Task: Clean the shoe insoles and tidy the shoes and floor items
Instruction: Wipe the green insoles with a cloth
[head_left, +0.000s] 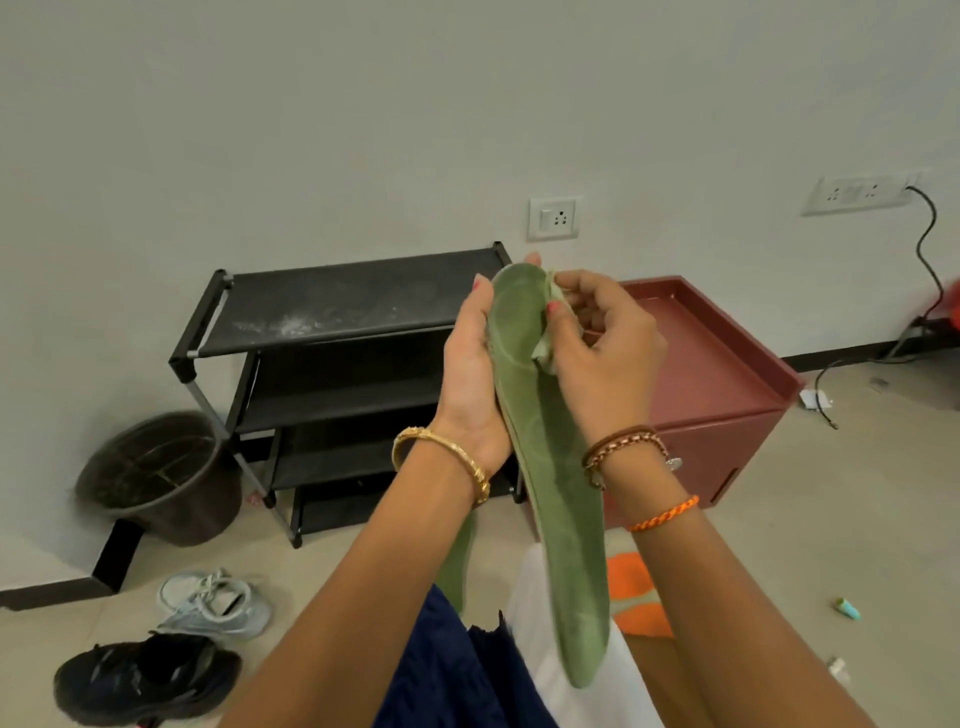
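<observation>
- Standing against the wall, a black shoe rack (337, 312) with empty shelves is seen, pale dust lying on its top shelf; a dark red cabinet (727, 395) is set just beside it on the right.
- A dark round bin (156, 478) is placed on the floor left of the rack.
- A black shoe (140, 680) and a pale grey shoe (213, 603) are left on the floor at lower left, near each other and well apart from the hands.
- A green insole (550, 467) is held upright in mid-air between the two hands, its long axis running from the toe end at the top, away from the person, down to the heel end near the lap.
- The insole is gripped along its left edge by the left hand (470, 374), fingers curled behind it.
- A small pale green cloth (548, 351) is pinched by the right hand (602, 343) and pressed to the insole's right edge near the toe; this hand is the nearer one for the wiping stroke, which is judged to run down the long axis.
- A second green insole (460, 561) is partly seen below the left forearm.
- No brand, label or writing can be read.
</observation>
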